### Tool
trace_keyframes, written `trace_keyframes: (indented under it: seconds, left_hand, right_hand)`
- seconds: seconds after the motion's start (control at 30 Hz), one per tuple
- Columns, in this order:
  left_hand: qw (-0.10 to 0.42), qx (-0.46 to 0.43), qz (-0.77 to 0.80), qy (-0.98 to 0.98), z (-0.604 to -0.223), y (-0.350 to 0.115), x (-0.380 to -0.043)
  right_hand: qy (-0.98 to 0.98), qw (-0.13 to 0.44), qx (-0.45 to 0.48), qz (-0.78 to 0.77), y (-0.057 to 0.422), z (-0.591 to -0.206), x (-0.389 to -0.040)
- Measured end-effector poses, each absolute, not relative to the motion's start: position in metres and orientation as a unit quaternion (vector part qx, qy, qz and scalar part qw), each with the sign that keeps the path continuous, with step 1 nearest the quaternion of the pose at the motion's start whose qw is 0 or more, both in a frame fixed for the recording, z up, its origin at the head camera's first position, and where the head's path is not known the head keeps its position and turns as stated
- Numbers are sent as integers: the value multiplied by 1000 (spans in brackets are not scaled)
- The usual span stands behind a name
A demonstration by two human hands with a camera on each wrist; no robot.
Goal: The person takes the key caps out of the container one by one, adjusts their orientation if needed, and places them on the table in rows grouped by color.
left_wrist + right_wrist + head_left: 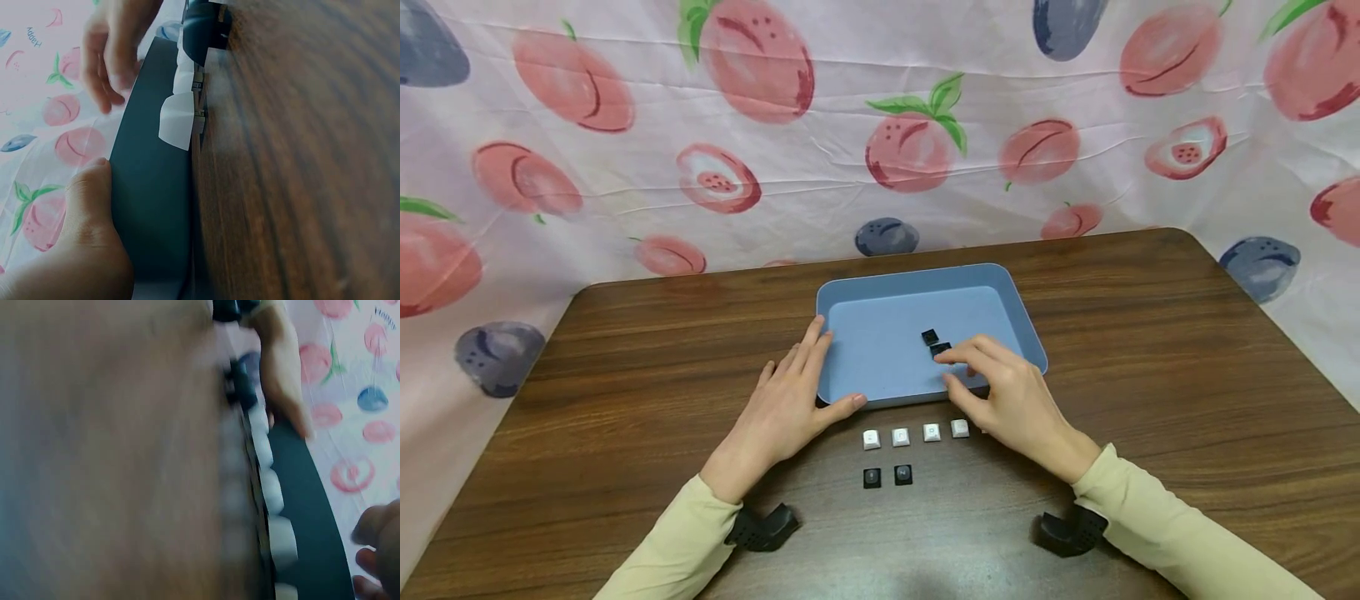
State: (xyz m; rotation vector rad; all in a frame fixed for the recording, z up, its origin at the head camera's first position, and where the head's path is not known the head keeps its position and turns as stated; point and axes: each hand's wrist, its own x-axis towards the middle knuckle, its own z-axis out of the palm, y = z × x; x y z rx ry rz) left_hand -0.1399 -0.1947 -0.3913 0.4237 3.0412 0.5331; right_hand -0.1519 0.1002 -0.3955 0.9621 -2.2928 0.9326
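A shallow blue tray (pixel 880 379) lies on the table. Against its front left corner rests my left hand (pixel 782 408), fingers straight along the side and thumb on the front rim. Over the tray's front right part hovers my right hand (pixel 1011 396), thumb and forefinger bent and apart, with nothing visible between them. Just by its fingertips, small black key switches (pixel 930 337) lie in the tray; the hand partly hides them. In front of the tray stands a row of several white keycaps (pixel 901 437) on switches. Nearer still are two black keycaps (pixel 903 474).
The dark wooden table (pixel 700 358) reaches out on both sides of the tray. A fruit-print cloth (pixel 820 167) hangs behind and beside it. Each wrist carries a black camera mount, such as the left mount (pixel 763 528). The right wrist view is blurred.
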Motion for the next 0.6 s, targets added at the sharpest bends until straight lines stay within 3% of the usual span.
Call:
trace_keyframes:
  seconds: [0.3,0.6]
  left_hand:
    - [17,133,176,975,-391,-196,-142]
    - [21,136,173,975,-389,-195,-144]
  right_hand:
    - [-889,130,323,298,104,-381,-180]
    - [-901,83,316,286,110,-380,-191]
